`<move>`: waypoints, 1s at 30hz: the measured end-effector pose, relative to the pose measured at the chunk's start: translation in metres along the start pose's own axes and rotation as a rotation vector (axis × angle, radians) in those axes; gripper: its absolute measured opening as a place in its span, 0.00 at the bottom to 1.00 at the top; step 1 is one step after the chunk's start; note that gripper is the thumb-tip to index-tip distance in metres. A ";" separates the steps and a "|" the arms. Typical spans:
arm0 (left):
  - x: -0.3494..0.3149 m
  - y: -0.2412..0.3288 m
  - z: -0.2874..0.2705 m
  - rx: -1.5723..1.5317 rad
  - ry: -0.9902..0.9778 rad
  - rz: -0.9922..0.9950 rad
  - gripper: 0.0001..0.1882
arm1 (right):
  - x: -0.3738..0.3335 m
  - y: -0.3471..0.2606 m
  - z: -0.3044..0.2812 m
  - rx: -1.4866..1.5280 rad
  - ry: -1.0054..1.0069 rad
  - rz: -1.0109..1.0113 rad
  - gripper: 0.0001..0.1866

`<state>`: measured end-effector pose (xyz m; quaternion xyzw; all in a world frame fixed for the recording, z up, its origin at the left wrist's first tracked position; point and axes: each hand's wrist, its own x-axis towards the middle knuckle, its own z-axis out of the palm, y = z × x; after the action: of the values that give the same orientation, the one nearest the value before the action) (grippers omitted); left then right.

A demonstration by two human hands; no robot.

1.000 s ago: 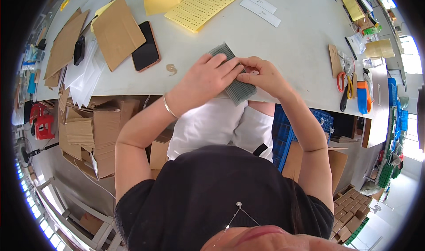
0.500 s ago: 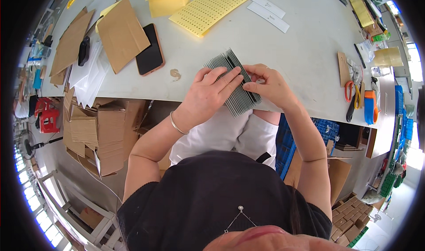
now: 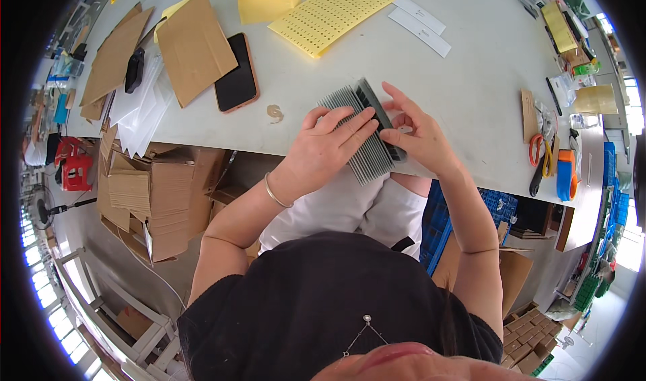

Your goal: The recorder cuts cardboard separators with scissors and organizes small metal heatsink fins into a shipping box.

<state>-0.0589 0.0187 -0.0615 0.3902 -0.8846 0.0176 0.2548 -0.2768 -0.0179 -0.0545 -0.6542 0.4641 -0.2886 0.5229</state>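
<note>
A block of many thin grey-green plates [image 3: 367,164], packed side by side like fins, sits at the near table edge above my lap. My left hand [image 3: 317,147] grips it from the left, fingers laid across its top. Along the right side, a darker flat strip [image 3: 369,94] tilts away from the plates, leaving a dark gap. My right hand [image 3: 428,142] is just right of this strip. Its index finger is raised and spread, and the thumb is at the strip's edge; whether it touches cannot be made out.
A phone [image 3: 237,75], brown cardboard sheets [image 3: 196,48] and clear plastic bags [image 3: 145,108] lie to the left. Yellow label sheets [image 3: 333,16] and white strips [image 3: 420,32] are at the back. Scissors [image 3: 536,151] and an orange-blue tape roll [image 3: 566,174] are at right. Cardboard boxes [image 3: 168,203] stand below left.
The darker strip at the block's right side now stands tilted apart from the plates. My right hand has drawn back to the right, its index finger lifting and spreading. The left hand keeps hold.
</note>
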 end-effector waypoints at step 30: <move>-0.015 -0.010 0.018 -0.236 0.149 -0.017 0.25 | 0.001 -0.011 0.005 -0.420 -0.011 -0.079 0.33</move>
<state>-0.0516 0.0181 -0.0853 0.3627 -0.8557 -0.0596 0.3642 -0.2685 -0.0164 -0.0462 -0.7681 0.4852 -0.2023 0.3656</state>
